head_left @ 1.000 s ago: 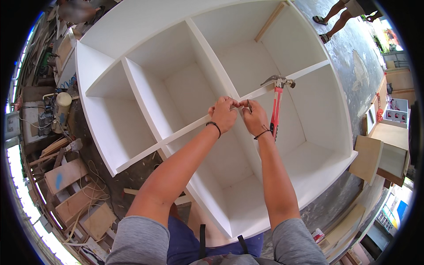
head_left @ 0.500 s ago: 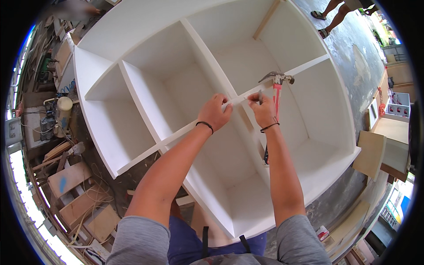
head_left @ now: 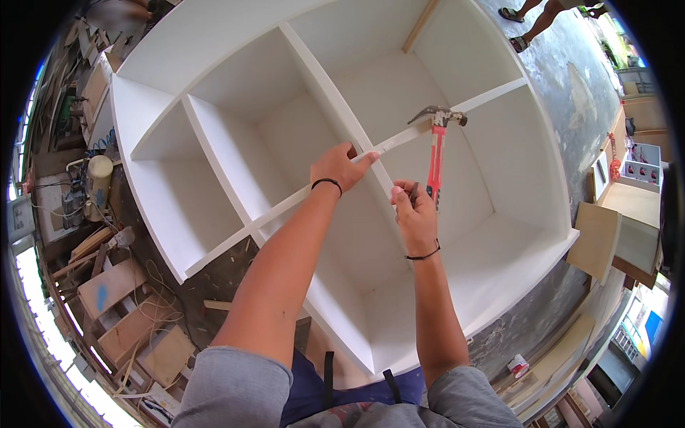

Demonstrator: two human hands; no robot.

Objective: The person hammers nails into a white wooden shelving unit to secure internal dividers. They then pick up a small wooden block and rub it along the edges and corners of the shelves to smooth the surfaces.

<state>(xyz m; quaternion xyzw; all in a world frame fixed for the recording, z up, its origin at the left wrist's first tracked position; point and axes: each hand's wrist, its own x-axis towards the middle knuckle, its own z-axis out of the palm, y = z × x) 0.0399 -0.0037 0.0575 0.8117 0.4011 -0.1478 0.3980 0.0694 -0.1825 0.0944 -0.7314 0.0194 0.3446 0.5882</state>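
Observation:
A large white cabinet frame (head_left: 528, 250) with several open compartments lies in front of me. My left hand (head_left: 341, 171) is closed over the edge of a long white divider (head_left: 285, 207), its thumb stretched along the edge near the crossing with another divider. My right hand (head_left: 416, 217) is pinched above the compartments to the right; a small dark thing shows at its fingers, too small to name. Just beyond it, a claw hammer (head_left: 436, 153) with a red and white handle rests its head on a divider's edge, its handle hanging down behind my right fingers.
Wood offcuts (head_left: 114, 285) and loose cords lie on the left, near a cream-coloured tank (head_left: 101, 171). At the right stand wooden panels (head_left: 596, 239). Another person's legs (head_left: 539, 25) show at the top right. A wooden batten (head_left: 419, 25) is fixed inside the far compartment.
My right hand has drawn back from the divider's edge toward me, away from the left hand. My left hand stays on the edge. The whole view has shifted slightly.

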